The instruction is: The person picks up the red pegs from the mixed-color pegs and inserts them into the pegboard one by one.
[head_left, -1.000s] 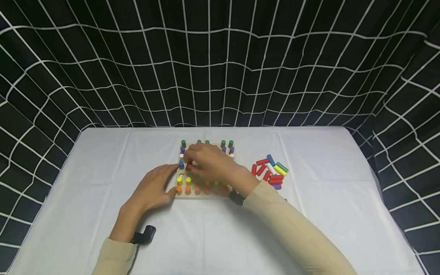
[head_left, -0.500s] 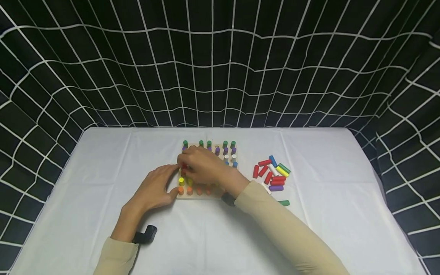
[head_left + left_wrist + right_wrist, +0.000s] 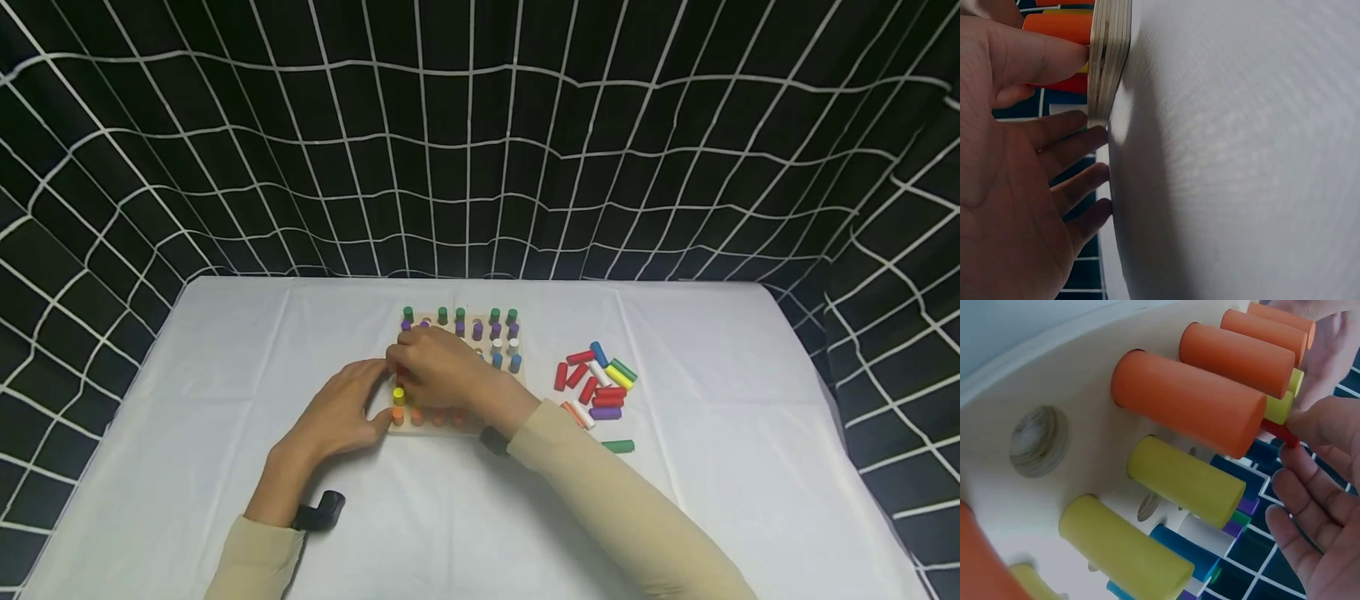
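A wooden pegboard lies on the white-covered table, with rows of orange, yellow, blue, white, purple and green pegs standing in it. My right hand reaches over its left part. Thumb and index finger pinch a red peg upright at the left end, behind the yellow peg; its lower end is hidden. Beside the board's left edge rests my left hand, fingers extended. Its thumb touches the board's side by the front-left orange peg, and its fingertips come down close to the cloth.
Loose pegs lie right of the board: several red ones, a blue peg, a purple peg, a green peg and others. An unfilled hole shows in the orange row. Dark curtain with white grid lines surrounds the table.
My right hand has moved the red peg left and slightly toward me, to the board's left end. My left hand stays at the board's edge. The head view has shifted slightly.
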Available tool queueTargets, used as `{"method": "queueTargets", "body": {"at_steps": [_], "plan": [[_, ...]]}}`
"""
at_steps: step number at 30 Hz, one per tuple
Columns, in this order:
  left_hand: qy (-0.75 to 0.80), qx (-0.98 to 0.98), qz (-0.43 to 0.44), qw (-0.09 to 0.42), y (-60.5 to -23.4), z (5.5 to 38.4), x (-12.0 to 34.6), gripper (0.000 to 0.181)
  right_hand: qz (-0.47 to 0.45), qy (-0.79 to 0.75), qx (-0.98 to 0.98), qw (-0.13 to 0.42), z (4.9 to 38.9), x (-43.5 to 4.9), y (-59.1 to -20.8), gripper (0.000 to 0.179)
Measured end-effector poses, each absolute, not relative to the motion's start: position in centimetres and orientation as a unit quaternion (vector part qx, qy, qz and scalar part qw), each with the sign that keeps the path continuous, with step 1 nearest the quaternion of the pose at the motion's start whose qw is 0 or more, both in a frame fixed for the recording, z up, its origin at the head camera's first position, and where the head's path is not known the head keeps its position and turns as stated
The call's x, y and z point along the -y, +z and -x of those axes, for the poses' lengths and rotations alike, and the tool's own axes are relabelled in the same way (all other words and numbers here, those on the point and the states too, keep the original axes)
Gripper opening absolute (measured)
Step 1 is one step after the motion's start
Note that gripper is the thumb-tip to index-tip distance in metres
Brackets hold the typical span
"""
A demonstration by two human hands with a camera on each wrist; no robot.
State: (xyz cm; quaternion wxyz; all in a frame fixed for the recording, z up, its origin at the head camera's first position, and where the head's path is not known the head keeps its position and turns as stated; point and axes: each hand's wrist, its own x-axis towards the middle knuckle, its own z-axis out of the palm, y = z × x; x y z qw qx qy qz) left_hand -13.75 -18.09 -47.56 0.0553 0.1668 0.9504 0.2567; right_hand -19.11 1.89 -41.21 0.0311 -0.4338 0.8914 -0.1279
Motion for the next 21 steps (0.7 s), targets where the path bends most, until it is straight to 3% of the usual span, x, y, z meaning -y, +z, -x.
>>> {"method": "queueTargets", "body": {"at_steps": [16,21], "plan": [[0.255,-0.950,-0.168,0.059,-47.1,13.8,17.7,0.073,0.422,-0.119,-0.899,0.002,18.2,-3.3,-41.2,0.021],[0.252,-0.952,-0.165,0.060,-47.3,13.6,17.6,0.073,0.396,-0.136,-0.908,0.018,17.4,-4.4,-40.8,0.026]]}}
